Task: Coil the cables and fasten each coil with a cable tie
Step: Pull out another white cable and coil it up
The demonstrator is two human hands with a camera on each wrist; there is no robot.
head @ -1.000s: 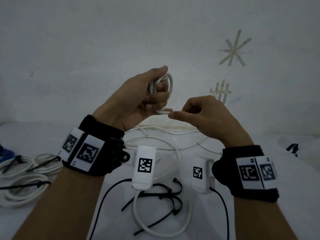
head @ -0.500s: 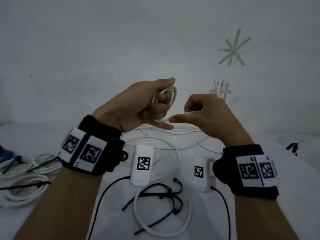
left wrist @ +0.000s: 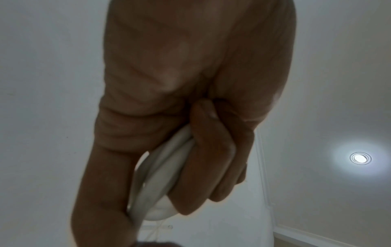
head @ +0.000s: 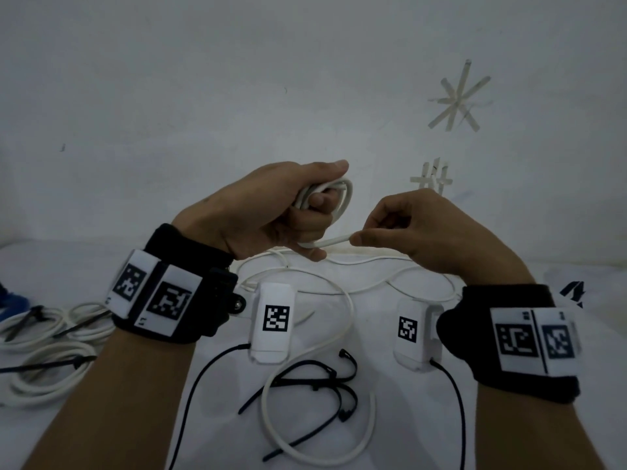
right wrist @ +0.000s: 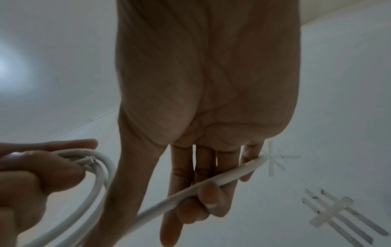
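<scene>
Below the raised hands, black cable ties [head: 315, 385] lie across loose white cable [head: 339, 300].

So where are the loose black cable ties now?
In the head view, the black cable ties lie on the table, low centre, between the forearms, crossing the white cable.

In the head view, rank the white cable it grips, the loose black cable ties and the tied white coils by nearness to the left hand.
1. White cable, in the left hand's grip.
2. Loose black cable ties, on the table below, between the forearms.
3. Tied white coils, far left on the table.
</scene>
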